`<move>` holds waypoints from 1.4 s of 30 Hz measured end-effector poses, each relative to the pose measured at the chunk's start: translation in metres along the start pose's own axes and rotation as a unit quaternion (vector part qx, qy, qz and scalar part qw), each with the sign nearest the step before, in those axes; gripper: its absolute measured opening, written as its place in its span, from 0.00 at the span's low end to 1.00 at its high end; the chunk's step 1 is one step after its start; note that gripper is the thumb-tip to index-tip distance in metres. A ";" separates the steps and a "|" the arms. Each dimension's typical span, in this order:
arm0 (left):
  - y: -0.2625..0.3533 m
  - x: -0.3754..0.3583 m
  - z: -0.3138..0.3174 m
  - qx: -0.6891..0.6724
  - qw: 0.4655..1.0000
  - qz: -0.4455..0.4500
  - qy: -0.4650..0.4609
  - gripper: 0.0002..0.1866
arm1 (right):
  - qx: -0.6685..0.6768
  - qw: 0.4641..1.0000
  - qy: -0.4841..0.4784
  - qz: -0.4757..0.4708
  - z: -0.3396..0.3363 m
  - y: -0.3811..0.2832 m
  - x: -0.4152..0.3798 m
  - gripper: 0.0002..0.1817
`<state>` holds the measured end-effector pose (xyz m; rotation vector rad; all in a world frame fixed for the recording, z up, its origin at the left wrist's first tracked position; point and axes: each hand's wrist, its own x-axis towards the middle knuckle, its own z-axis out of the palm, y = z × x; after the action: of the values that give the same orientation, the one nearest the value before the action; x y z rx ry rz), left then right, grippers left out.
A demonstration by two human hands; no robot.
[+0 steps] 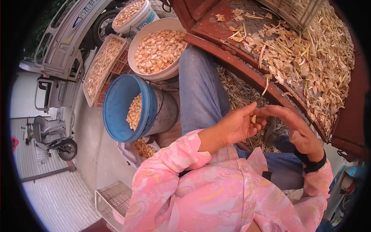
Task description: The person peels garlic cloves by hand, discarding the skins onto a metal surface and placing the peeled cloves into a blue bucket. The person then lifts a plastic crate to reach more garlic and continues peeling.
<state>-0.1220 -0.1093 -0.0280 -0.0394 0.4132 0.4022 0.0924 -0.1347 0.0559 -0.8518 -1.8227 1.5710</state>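
Note:
My left hand (240,124) is in front of my lap with its fingers curled around a small pale garlic clove (254,119). My right hand (291,123), wearing a black band at the wrist, reaches across from the right. Its fingers are stretched out, and their tips meet the left hand's thumb and fingers near the clove. No object shows in the right palm. Just beyond the hands, a dry garlic stalk (266,83) hangs over the edge of a reddish-brown metal bed (247,58), which is strewn with garlic skins and stalks (305,65).
On the left stand a tilted blue bucket (110,110), a white bucket (133,58) and a smaller pail (148,17), all holding cloves. Beside them is a crate (91,92) of garlic pieces. A beige crate (301,17) rests on the skins. A truck (63,58) and scooter (50,135) stand farther off.

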 end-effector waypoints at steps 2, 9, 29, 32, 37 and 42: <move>0.021 -0.069 -0.017 0.119 0.977 0.149 0.097 0.21 | -0.001 0.995 0.073 0.061 -0.011 -0.004 -0.009 0.34; 0.019 -0.333 -0.100 0.581 0.366 0.010 0.727 0.27 | 0.004 0.972 0.161 0.170 -0.051 0.045 -0.032 0.12; -0.003 0.108 0.131 0.819 0.377 0.425 -0.079 0.11 | -0.506 0.771 0.341 0.182 -0.090 0.034 -0.090 0.11; -0.009 0.164 0.111 0.910 0.235 0.341 -0.007 0.10 | -0.510 0.766 0.348 0.178 -0.099 0.041 -0.091 0.11; 0.007 0.137 0.107 0.912 0.250 0.324 0.012 0.10 | -0.500 0.760 0.386 0.155 -0.098 0.052 -0.086 0.09; 0.013 0.122 0.126 0.904 0.278 0.324 0.019 0.13 | -0.570 0.681 0.400 0.227 -0.106 0.056 -0.081 0.07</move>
<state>0.0240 -0.0370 0.0395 2.5585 0.7232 0.5022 0.2305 -0.1267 0.0134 -2.2153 -1.7543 -0.1449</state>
